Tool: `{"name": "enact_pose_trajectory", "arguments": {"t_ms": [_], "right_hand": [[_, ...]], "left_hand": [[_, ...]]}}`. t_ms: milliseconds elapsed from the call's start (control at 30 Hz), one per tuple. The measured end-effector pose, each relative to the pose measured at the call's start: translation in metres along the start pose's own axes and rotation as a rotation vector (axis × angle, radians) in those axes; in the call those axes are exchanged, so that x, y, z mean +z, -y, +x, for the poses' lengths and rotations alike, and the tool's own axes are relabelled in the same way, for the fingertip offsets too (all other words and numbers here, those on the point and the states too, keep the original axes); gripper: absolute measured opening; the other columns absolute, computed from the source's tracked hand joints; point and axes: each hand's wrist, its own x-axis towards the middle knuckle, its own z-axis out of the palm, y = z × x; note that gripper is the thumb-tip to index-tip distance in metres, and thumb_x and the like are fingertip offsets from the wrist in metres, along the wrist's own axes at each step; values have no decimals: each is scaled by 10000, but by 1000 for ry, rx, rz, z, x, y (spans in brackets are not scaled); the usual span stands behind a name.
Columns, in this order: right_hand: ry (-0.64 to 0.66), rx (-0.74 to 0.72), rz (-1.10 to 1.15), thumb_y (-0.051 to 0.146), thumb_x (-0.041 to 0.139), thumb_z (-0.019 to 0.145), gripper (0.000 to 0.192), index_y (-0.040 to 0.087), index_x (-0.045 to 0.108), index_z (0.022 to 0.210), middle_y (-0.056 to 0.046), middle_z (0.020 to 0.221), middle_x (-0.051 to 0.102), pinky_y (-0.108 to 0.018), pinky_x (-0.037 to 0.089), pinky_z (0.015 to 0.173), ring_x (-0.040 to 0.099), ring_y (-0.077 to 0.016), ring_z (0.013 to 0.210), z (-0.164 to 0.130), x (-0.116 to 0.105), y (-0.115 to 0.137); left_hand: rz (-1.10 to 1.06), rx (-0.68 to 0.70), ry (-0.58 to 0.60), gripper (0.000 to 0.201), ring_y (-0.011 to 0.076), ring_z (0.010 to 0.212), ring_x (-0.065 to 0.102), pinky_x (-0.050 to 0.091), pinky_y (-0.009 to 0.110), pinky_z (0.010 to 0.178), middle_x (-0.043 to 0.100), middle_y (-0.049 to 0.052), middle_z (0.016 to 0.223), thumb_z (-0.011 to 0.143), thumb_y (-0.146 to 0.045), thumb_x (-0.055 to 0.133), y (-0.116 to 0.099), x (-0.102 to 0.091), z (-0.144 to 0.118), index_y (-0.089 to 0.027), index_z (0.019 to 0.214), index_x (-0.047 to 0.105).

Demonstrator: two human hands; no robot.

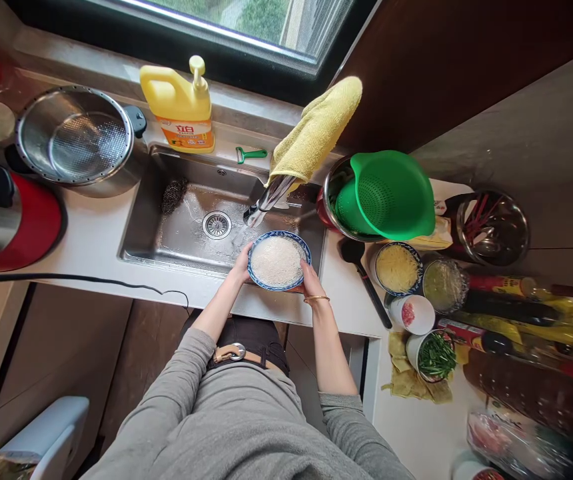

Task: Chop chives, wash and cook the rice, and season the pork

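Note:
A bowl (279,288) with a blue-patterned rim, filled with white rice (277,260), is held level over the sink's front edge. My left hand (242,263) grips its left side and my right hand (309,277) grips the right side, fingers partly hidden by the bowl. Just beyond the bowl is the metal faucet (271,199), a yellow cloth (319,127) draped over it; what looks like water falls from its spout. Under it lies the steel sink (186,237), with a drain (216,225) and a scouring pad (174,196).
Left stand a perforated steel pot (79,140) and a red appliance (36,223); a black cord (91,280) crosses the counter. Behind are a yellow soap bottle (184,113) and green peeler (251,154). Right sit a green colander (391,193), black utensil (371,287), food bowls and bottles.

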Motion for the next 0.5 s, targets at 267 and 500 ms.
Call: {"name": "enact_pose_trajectory", "arguments": {"t_ms": [267,500], "right_hand": [[-8,8,-27,449,533,912,450,270,557,1324,-59,1382,602,-474,644,803,663,-275,1146,0,1,0],[0,12,-43,468,522,919,411,279,565,1281,-51,1343,629,-457,649,800,636,-273,1187,0,1,1]], "left_hand": [[-17,-3,-33,239,245,866,722,523,388,950,720,41,679,861,-391,571,1,-1,0,-180,821,677],[-5,-29,-29,247,262,895,718,515,411,963,730,58,717,817,-415,627,1,-4,1,-175,775,663]]}}
